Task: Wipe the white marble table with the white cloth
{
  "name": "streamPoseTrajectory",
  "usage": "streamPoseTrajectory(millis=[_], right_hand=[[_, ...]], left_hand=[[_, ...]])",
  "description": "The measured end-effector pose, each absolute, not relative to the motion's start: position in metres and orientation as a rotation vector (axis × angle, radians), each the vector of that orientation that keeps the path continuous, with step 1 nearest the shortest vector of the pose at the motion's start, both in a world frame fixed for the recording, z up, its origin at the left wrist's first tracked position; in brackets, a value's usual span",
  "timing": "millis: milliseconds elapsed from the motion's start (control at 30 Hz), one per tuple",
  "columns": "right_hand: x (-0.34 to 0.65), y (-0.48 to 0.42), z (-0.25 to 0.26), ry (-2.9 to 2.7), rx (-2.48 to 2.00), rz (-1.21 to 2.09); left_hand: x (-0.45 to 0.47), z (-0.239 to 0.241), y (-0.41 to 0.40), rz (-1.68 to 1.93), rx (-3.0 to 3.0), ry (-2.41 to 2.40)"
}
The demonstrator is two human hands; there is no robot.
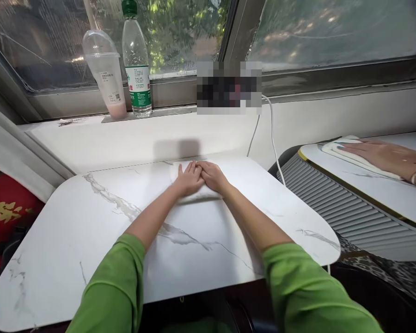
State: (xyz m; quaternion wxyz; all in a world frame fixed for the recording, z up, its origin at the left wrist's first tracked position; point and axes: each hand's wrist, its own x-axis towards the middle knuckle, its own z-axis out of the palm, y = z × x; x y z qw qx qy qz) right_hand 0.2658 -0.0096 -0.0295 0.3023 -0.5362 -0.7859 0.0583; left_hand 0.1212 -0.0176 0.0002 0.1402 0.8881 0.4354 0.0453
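A folded white cloth (208, 193) lies near the back edge of the white marble-patterned table (118, 259). My left hand (190, 179) presses down on the cloth, palm down, with its fingers spread forward. Right beside it, my right hand (213, 177) is on the cloth too; its fingers are held together and bent inward, their tips meeting the left hand's fingers. Both arms reach straight ahead in green sleeves. The hands cover much of the cloth.
A lidded plastic cup (107, 78) and a green-capped bottle (137, 69) stand on the window sill. A white cable (274, 138) hangs behind the table. At right, another person's hand (384, 157) rests on a white cloth (336, 147) on a second table. A red bag (10, 203) is at left.
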Motion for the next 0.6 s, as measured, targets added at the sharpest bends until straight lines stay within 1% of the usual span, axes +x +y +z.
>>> streamPoseTrajectory(millis=[100, 233, 400, 500, 600], right_hand=[[0.265, 0.007, -0.03, -2.083, -1.456, 0.147], [0.266, -0.001, -0.031, -2.101, -1.47, 0.14], [0.288, -0.05, -0.037, -2.181, -1.342, 0.207], [0.321, -0.103, -0.042, -2.147, -1.289, 0.206], [0.366, -0.157, -0.045, -2.148, -1.334, 0.237]], left_hand=[[0.119, 0.0, 0.005, 0.061, 2.572, 1.207], [0.117, -0.003, -0.006, 0.074, 2.639, 1.247], [0.131, -0.008, -0.059, 0.149, 2.78, 1.257], [0.156, -0.009, -0.104, 0.162, 2.814, 1.197], [0.193, -0.009, -0.15, 0.238, 2.861, 1.126]])
